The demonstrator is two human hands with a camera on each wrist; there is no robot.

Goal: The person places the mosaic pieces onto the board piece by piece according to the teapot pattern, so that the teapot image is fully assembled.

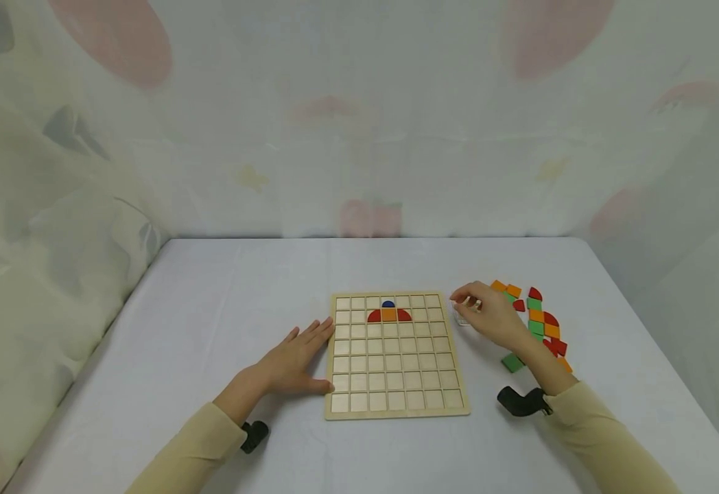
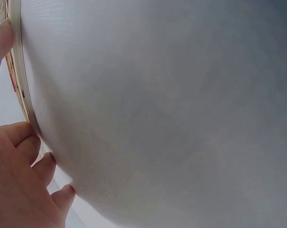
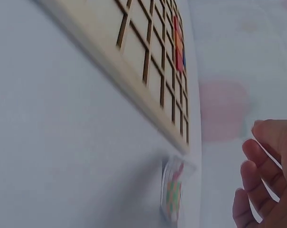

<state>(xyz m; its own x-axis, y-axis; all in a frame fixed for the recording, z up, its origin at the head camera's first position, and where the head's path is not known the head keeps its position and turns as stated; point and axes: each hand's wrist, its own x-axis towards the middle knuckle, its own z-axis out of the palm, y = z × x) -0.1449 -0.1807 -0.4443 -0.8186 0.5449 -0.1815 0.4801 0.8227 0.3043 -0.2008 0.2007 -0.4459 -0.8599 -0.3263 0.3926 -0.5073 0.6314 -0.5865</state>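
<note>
A wooden grid board (image 1: 396, 414) lies on the white table; its upper cells hold an orange square (image 1: 389, 314) between two red quarter-rounds, with a blue half-round (image 1: 387, 304) above. The left hand (image 1: 294, 360) rests at the board's left edge, fingers and thumb spread; in the left wrist view its fingertips touch the rim (image 2: 24, 90). Over the small clear case (image 1: 462, 320) beside the board's upper right is the right hand (image 1: 492, 317). In the right wrist view, that hand (image 3: 271, 175) has bent, separated fingers with nothing visible in them, apart from the case (image 3: 173, 192) with its coloured pattern.
Several loose red, green and orange pieces (image 1: 536, 315) lie to the right of the board, partly beneath the right hand and forearm. One green piece (image 1: 512, 363) is nearer the front. A patterned cloth (image 1: 359, 137) hangs behind the table.
</note>
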